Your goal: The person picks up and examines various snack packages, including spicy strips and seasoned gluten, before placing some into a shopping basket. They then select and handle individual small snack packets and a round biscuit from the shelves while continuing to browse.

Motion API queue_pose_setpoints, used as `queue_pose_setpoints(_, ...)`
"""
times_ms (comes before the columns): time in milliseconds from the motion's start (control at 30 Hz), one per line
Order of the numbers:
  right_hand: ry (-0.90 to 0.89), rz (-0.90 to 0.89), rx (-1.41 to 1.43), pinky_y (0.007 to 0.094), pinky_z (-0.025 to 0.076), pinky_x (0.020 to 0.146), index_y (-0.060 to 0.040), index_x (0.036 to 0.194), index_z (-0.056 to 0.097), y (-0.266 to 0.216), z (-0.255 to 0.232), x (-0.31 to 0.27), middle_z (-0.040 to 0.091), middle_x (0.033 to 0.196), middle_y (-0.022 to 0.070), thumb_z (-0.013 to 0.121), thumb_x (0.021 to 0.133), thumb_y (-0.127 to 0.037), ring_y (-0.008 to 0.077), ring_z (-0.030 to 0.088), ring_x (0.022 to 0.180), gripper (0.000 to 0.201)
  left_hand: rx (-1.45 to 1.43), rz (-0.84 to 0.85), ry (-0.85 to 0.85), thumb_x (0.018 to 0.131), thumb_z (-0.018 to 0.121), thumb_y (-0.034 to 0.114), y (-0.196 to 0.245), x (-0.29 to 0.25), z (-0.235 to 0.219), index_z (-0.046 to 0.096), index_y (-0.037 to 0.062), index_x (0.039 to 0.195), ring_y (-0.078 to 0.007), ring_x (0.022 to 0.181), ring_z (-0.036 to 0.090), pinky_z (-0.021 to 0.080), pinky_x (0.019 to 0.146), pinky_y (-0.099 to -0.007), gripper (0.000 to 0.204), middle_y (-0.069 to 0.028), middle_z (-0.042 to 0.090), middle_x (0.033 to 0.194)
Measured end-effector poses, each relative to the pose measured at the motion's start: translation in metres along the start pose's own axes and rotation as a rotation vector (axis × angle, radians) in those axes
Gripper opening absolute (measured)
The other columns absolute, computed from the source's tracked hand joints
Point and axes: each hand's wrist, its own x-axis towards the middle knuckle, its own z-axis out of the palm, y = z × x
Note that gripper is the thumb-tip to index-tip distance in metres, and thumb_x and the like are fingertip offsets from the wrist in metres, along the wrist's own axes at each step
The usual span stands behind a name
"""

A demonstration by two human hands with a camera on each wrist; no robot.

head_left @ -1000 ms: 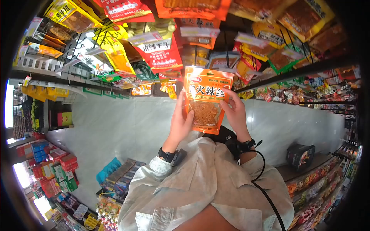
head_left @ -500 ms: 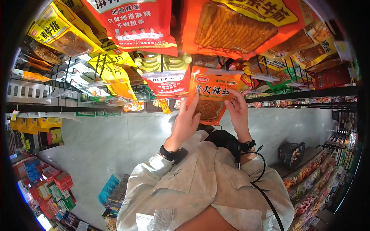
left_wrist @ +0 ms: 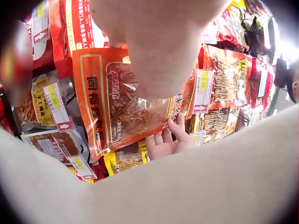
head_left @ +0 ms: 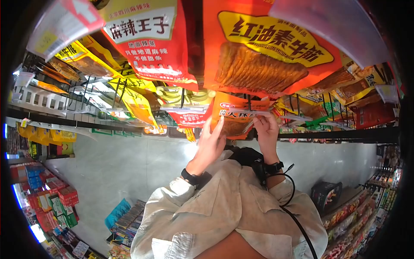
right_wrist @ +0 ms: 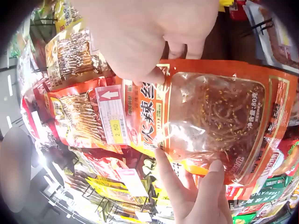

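Note:
Both hands hold an orange snack bag [head_left: 235, 126] with a clear window showing reddish strips. In the head view it is upright below the hanging rack. My left hand [head_left: 210, 142] has the bag's left side, with thumb and forefinger on its front [right_wrist: 191, 200] in the right wrist view. My right hand [head_left: 267, 134] pinches the opposite edge; from the right wrist its fingers [right_wrist: 180, 49] reach behind the bag. A price tag [right_wrist: 112, 114] on a hook overlaps the bag's top end. The back of my left hand hides part of the bag in the left wrist view.
Large red snack bags [head_left: 148, 47] and an orange bag with yellow lettering panel [head_left: 276, 47] hang close above the hands. Hooks and yellow bags [head_left: 133, 103] fill the rack at left. A dark basket [head_left: 325, 196] stands on the floor at right, and boxes [head_left: 51, 198] are stacked at left.
The orange bag has gone from held out in front of the rack to in among the hooks, tilting away. The rack looms larger and both hands have moved with the bag.

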Motion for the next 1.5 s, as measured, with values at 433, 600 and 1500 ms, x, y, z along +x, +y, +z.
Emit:
queue_pose_setpoints(433, -0.136, 0.096, -0.04, 0.0314, 0.048, 0.105, -0.001, 0.139, 0.053, 0.013, -0.017, 0.041, 0.058, 0.132, 0.0061, 0.064, 0.095, 0.007, 0.016, 0.056, 0.123, 0.047, 0.034, -0.189, -0.064, 0.092, 0.064, 0.014, 0.001, 0.04, 0.011, 0.029, 0.0174, 0.162, -0.0532, 0.125, 0.053, 0.05, 0.1, -0.0522, 0.078, -0.0365, 0.041, 0.144)
queue_pose_setpoints(600, -0.094, 0.034, -0.281, 0.0331, 0.043, 0.112, -0.0013, 0.146, 0.049, 0.026, -0.024, 0.04, 0.049, 0.144, 0.007, 0.066, 0.096, 0.002, 0.0187, 0.049, 0.135, 0.052, 0.113, -0.242, -0.04, 0.09, 0.063, 0.016, -0.001, 0.067, 0.021, 0.023, 0.0201, 0.163, -0.0535, 0.131, 0.05, 0.047, 0.107, -0.0524, 0.083, -0.0387, 0.033, 0.154)
queue_pose_setpoints(1500, -0.228, 0.385, -0.302, 0.0265, 0.049, 0.094, -0.0009, 0.117, 0.063, -0.038, -0.009, -0.173, 0.067, 0.104, 0.0041, 0.061, 0.101, -0.006, 0.0113, 0.063, 0.1, 0.017, -0.078, -0.298, -0.47, 0.091, 0.062, 0.024, -0.045, -0.19, -0.021, 0.065, 0.0093, 0.122, -0.0384, 0.099, 0.068, 0.055, 0.084, -0.0495, 0.035, -0.0168, 0.072, 0.105)
